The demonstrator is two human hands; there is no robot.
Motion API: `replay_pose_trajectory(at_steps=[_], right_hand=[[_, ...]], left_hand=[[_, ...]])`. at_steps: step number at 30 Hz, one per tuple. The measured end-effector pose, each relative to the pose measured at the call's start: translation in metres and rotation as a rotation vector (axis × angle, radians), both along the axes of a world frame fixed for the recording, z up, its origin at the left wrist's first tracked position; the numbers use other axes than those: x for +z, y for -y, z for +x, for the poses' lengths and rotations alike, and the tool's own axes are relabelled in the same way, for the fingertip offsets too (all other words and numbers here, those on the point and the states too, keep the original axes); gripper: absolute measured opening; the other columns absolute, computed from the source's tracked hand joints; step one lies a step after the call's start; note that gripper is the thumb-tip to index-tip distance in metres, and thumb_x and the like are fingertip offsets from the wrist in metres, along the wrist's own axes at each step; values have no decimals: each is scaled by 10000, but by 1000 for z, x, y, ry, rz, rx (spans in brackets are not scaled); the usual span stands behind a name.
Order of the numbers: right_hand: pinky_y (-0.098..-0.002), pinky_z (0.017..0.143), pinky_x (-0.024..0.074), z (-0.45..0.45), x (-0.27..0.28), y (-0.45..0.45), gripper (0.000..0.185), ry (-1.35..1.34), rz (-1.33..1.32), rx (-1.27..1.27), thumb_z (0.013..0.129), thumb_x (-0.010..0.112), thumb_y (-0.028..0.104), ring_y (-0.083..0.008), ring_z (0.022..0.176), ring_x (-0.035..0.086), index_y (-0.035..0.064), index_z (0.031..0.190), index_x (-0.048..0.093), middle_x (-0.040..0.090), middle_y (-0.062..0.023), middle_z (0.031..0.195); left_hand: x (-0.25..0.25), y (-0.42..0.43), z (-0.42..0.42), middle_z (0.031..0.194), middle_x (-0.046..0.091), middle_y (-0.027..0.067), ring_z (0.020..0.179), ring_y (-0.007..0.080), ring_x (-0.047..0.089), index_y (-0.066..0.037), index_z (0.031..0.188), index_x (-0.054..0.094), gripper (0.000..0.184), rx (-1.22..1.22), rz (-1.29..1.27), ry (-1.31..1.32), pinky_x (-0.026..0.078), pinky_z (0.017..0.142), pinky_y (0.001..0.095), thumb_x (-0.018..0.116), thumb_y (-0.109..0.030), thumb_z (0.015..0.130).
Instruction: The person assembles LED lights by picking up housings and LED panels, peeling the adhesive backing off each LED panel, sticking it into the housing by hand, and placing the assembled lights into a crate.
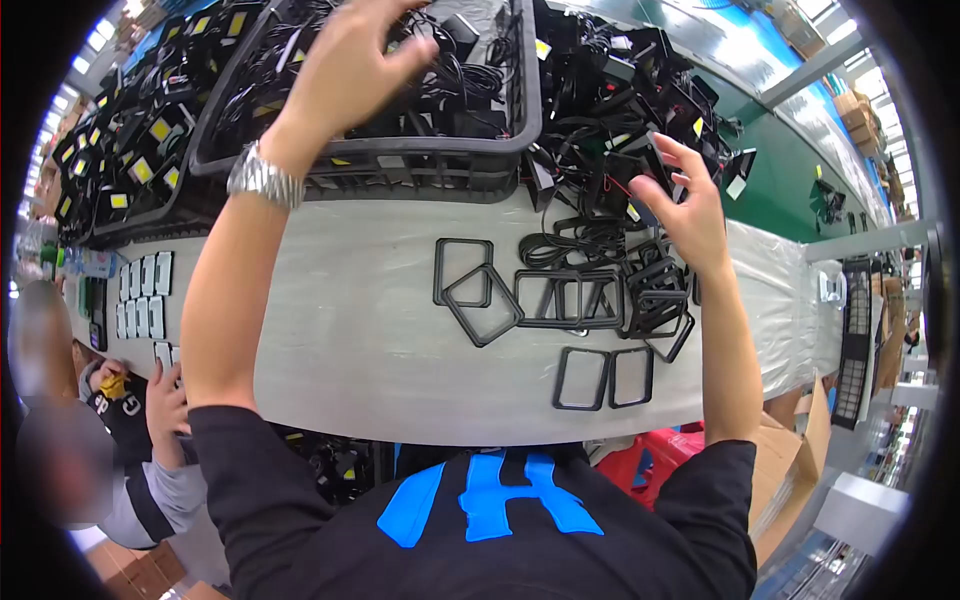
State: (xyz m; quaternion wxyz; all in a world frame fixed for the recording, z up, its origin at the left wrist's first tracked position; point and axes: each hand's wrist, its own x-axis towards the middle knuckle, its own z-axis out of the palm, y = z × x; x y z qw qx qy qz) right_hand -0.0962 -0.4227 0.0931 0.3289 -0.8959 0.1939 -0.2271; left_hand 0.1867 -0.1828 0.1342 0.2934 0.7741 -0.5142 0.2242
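My left hand (355, 65) is over the large black crate (430, 160), its thumb spread away from the fingers. Black cables (465, 85) and dark parts fill that crate. On the right, my right hand (690, 205) is at the edge of a pile of black parts (615, 90), fingers curved with a gap between thumb and fingertips. A thin dark part lies right by its fingertips; contact is unclear. Below it on the table are a coiled black cable (575, 245) and black rectangular frames (580, 378), some overlapping.
The pale covered table (350, 330) runs across the view. Another black crate (130, 215) with yellow-marked parts stands at upper left. Small pale panels (145, 275) lie in rows at left, near two other people. A cardboard box (790, 450) and red plastic (650, 460) are at lower right.
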Motion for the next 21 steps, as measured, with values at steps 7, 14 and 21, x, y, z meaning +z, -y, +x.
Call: replay_pose_trajectory(at_steps=[7,14,21], right_hand=[[-427,1054,351,9,-21,-15,1010,-247,-611,173,612,844,262,-336,1255,412,133,1449,294,392,-166,1381],[-389,973,420,28,-34,-14,937,-124,-694,132,556,844,200,-299,1111,511,67,1360,382,500,-122,1187],[-407,860,486,26,21,-24,787,33,-407,-10,642,822,293,-296,1064,536,90,1298,435,512,-108,1153]], left_hand=[[-26,14,-8,1474,355,169,1411,282,245,-101,1381,451,665,130,719,-51,176,1156,432,580,-493,859],[-46,16,26,1363,506,98,1350,227,371,-118,1283,526,502,129,570,201,125,1151,524,598,-390,867],[-11,9,-59,1098,661,65,937,197,614,-76,1093,643,249,-137,-138,-15,462,805,313,638,-171,863]])
